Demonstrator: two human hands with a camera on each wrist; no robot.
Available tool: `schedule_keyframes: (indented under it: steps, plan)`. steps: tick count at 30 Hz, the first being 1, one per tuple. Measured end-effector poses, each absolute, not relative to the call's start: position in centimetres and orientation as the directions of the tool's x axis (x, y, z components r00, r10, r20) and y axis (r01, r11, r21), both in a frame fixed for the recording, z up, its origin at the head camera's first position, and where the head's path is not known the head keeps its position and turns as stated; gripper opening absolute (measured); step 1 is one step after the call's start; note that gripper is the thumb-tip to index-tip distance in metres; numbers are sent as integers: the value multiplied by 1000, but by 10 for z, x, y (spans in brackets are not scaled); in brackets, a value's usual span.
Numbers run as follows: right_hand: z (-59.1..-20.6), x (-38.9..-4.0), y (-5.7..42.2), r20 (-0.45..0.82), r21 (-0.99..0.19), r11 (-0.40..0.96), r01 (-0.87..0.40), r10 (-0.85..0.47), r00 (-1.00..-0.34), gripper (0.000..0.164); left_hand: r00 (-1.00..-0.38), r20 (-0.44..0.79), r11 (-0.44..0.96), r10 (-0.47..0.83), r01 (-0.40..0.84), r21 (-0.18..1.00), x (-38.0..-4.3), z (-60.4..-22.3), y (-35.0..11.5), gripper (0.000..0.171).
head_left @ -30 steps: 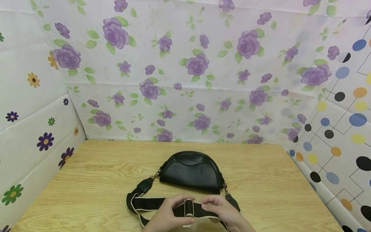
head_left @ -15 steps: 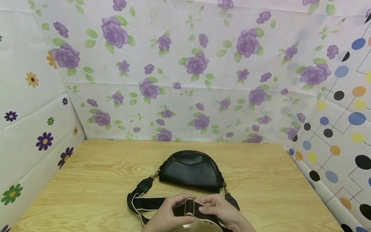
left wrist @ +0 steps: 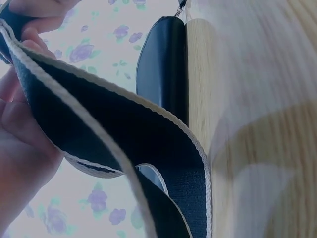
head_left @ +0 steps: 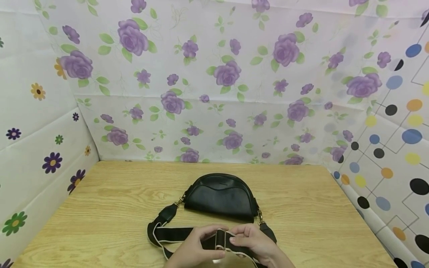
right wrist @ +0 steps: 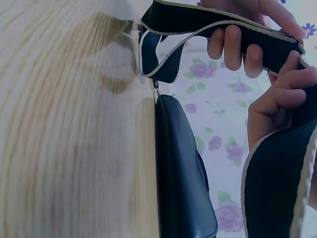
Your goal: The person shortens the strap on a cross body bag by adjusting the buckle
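Note:
A black half-moon bag (head_left: 219,201) lies on the table in the head view, with its wide black, cream-edged strap (head_left: 174,234) looping toward me. My left hand (head_left: 197,249) grips the strap around a metal slider buckle (head_left: 220,240), thumb below and fingers above. Just right of the buckle, my right hand (head_left: 256,243) pinches the strap. In the left wrist view, the raised strap (left wrist: 148,119) twists down toward the table. From the right wrist, both hands show on the strap (right wrist: 277,183), with the bag (right wrist: 183,183) behind. Parts of the strap under the fingers are hidden.
The wood-grain table (head_left: 117,201) carries the bag near its middle. Gold-toned clasps (head_left: 260,217) join the strap to the bag's ends. A purple-flowered cloth (head_left: 228,74) hangs behind, with a dotted cloth (head_left: 385,173) on the right and a flowered one on the left.
The buckle and left fingertips have shifted slightly right. Right of the buckle, the strap now bends down more steeply, and the right thumb sits closer to the buckle. The bag has stayed put.

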State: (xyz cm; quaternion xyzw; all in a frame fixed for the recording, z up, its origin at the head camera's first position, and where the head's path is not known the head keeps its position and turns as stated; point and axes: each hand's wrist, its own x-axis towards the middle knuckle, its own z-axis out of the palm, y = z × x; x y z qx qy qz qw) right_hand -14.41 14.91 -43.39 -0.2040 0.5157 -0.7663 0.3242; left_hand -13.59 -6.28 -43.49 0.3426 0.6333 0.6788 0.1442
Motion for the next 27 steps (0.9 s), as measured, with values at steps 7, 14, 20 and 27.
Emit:
schedule_keyframes:
  steps: [7, 14, 20, 27]
  plan:
    - [-431, -143, 146, -42, -924, -246, 292, -694, -719, 8, -753, 217, -77, 621, 217, 973, -137, -437, -58, 43]
    - [-429, -144, 146, -38, -924, -248, 291, -697, -716, 8, -777, 197, -6, 598, 242, 970, -136, -437, -58, 54]
    - [-428, -145, 146, -65, -926, -226, 302, -694, -717, 7, -757, 314, -100, 573, 316, 944, -136, -438, -56, 42]
    - [-428, -145, 149, -61, -950, -182, 254, -688, -723, 13, -776, 336, -115, 533, 327, 938, -137, -437, -56, 38]
